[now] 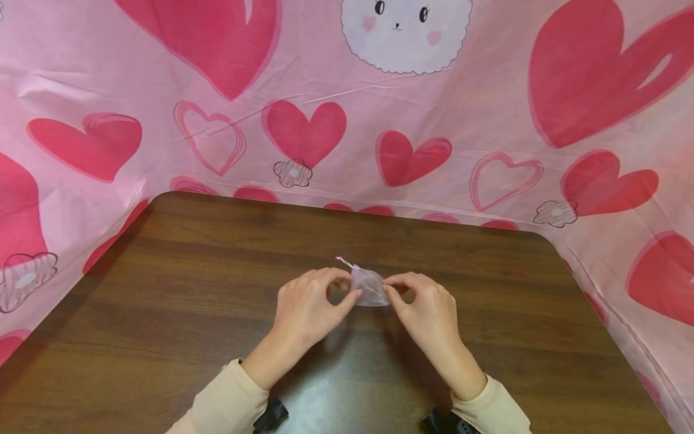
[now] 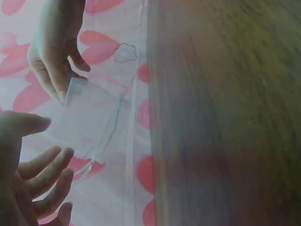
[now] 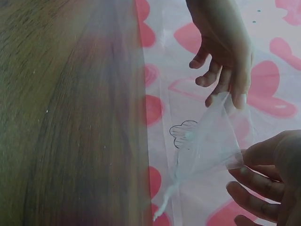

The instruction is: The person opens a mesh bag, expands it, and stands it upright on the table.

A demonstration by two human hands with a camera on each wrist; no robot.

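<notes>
A small sheer whitish drawstring pouch (image 1: 370, 290) is held up between both hands over the table. My left hand (image 1: 309, 304) has its thumb and index finger at the pouch's left edge; in the right wrist view a corner of the mesh lies between them. At the opposite edge, my right hand (image 1: 428, 307) pinches a corner with thumb and index finger. The drawstring (image 3: 165, 200) hangs from the pouch's gathered side and points to the far left in the head view. Through the thin mesh of the pouch (image 2: 89, 117), the pink backdrop shows in the left wrist view.
The dark brown wooden table (image 1: 217, 253) has rounded far corners. Pink cloth (image 1: 320, 78) with red hearts surrounds it at the back and sides. Black wrist straps (image 1: 271, 416) show beside beige sleeves (image 1: 230, 398) near the bottom edge.
</notes>
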